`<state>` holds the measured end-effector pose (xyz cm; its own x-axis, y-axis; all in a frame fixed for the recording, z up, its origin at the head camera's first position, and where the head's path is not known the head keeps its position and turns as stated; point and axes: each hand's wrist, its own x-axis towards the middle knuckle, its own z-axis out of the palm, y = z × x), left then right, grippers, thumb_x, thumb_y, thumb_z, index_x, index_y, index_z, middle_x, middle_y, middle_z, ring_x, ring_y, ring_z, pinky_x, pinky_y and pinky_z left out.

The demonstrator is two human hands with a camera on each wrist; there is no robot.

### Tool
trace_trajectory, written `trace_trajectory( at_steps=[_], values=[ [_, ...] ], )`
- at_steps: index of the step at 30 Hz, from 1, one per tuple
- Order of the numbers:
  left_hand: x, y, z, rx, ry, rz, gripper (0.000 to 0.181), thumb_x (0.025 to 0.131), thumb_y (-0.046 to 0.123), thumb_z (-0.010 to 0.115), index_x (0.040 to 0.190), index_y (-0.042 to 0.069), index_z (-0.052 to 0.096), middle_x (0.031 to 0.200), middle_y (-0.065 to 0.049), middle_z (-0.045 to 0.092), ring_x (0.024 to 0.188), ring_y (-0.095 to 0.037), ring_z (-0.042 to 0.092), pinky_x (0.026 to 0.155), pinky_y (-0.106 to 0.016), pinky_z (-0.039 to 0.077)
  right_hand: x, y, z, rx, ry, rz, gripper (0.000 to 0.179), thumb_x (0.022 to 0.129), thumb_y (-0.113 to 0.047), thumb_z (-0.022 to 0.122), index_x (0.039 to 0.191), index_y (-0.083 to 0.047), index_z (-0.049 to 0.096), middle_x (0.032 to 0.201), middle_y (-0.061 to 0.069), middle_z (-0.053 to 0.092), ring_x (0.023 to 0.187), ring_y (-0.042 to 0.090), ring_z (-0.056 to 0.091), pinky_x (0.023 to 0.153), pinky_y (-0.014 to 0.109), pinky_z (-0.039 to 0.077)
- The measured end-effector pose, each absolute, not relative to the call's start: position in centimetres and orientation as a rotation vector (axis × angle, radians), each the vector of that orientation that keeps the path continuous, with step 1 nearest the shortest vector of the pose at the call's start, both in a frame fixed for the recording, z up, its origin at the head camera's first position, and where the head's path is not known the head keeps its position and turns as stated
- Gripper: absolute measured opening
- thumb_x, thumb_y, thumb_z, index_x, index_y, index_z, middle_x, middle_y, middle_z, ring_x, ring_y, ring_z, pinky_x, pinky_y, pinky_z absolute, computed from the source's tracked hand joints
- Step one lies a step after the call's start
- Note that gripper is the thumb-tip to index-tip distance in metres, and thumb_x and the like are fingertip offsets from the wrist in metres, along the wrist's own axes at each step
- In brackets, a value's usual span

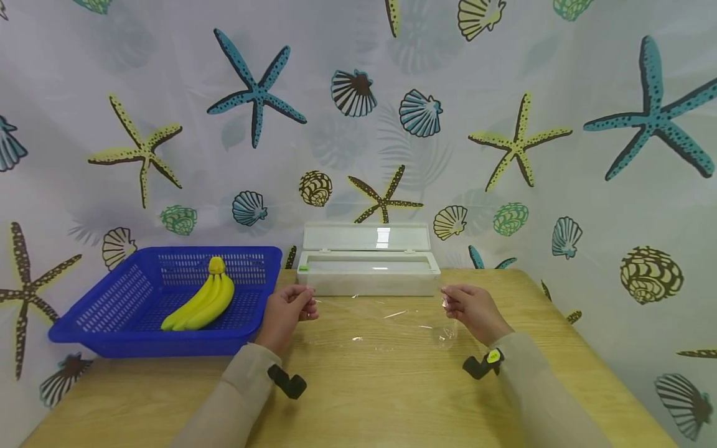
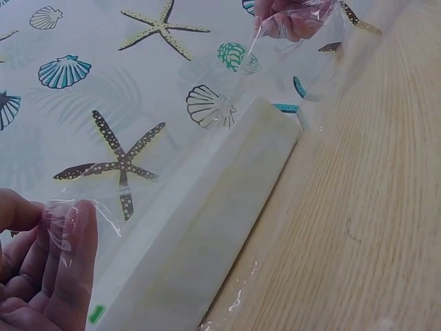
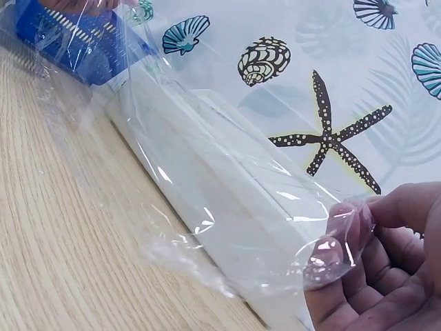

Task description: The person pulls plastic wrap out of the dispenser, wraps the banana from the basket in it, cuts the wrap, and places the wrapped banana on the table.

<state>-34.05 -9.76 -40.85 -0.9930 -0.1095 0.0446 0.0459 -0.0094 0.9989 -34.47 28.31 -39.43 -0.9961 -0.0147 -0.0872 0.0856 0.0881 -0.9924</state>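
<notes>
A sheet of clear plastic wrap (image 1: 381, 323) stretches between my two hands above the table. My left hand (image 1: 290, 314) pinches one corner between thumb and fingers, as the left wrist view also shows. At the other side my right hand (image 1: 473, 308) pinches the opposite corner, the film bunched over its fingertips (image 3: 327, 252). Just behind the film stands a white wrap dispenser box (image 1: 370, 285), its lid (image 1: 366, 236) raised. A small green tab (image 2: 96, 314) sits at the box's left end. The sheet's lower edge hangs loose and crinkled.
To the left, a blue plastic basket (image 1: 168, 344) holds a bunch of yellow bananas (image 1: 207, 302). The wooden table (image 1: 381, 398) runs under everything. Behind and beside it hangs a white curtain (image 1: 313, 37) printed with starfish and shells.
</notes>
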Motion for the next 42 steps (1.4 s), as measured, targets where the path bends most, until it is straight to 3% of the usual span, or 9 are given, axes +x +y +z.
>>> trace_trajectory(
  at_steps=[5,13,22,28,35,42],
  values=[
    [-33.8,-9.9,-40.7,0.062,-2.181,-2.129,0.026,0.100,0.018,0.061,0.118,-0.001,0.065,0.106,-0.025,0.069,0.074,-0.015,0.069,0.072,-0.031,0.063,-34.0,28.5,-39.3,0.061,2.234,-2.096,0.029,0.106,-0.023,0.050,0.121,0.000,0.060,0.087,-0.002,0.062,0.079,0.009,0.059,0.075,0.020,0.057],
    [-33.7,-10.3,-40.8,0.019,-2.169,-2.117,0.023,0.101,0.017,0.060,0.114,-0.001,0.065,0.089,-0.008,0.069,0.075,-0.016,0.068,0.071,-0.031,0.063,-33.7,28.6,-39.2,0.006,2.200,-2.135,0.022,0.105,-0.022,0.052,0.112,-0.005,0.064,0.085,-0.005,0.063,0.078,0.007,0.059,0.073,0.020,0.057],
    [-33.1,-10.3,-40.5,-0.004,-2.167,-2.129,0.022,0.101,0.014,0.058,0.112,-0.004,0.062,0.090,-0.012,0.069,0.072,-0.016,0.068,0.070,-0.032,0.063,-33.1,28.8,-39.0,-0.012,2.193,-2.133,0.020,0.105,-0.022,0.052,0.109,-0.006,0.065,0.086,-0.003,0.063,0.078,0.008,0.059,0.072,0.021,0.057],
    [-32.9,-10.3,-40.4,-0.024,-2.139,-2.158,0.016,0.102,0.013,0.056,0.104,-0.002,0.060,0.083,-0.008,0.067,0.068,-0.015,0.066,0.067,-0.032,0.063,-32.5,28.9,-38.9,-0.037,2.172,-2.139,0.019,0.105,-0.020,0.051,0.107,-0.008,0.066,0.086,-0.003,0.064,0.077,0.007,0.059,0.071,0.021,0.057],
    [-32.3,-10.5,-40.2,-0.035,-2.152,-2.139,0.020,0.102,0.016,0.056,0.105,-0.003,0.060,0.089,-0.017,0.065,0.068,-0.016,0.065,0.069,-0.034,0.064,-32.0,29.2,-38.6,-0.071,2.164,-2.143,0.017,0.104,-0.021,0.054,0.102,-0.011,0.068,0.085,-0.005,0.064,0.076,0.007,0.059,0.071,0.021,0.057],
    [-31.8,-10.6,-39.7,-0.084,-2.136,-2.141,0.019,0.102,0.015,0.056,0.104,-0.005,0.058,0.079,-0.007,0.063,0.065,-0.015,0.065,0.067,-0.034,0.064,-31.5,29.4,-38.5,-0.091,2.154,-2.144,0.016,0.103,-0.023,0.057,0.099,-0.013,0.069,0.086,-0.004,0.064,0.076,0.008,0.059,0.072,0.021,0.057]
  ],
)
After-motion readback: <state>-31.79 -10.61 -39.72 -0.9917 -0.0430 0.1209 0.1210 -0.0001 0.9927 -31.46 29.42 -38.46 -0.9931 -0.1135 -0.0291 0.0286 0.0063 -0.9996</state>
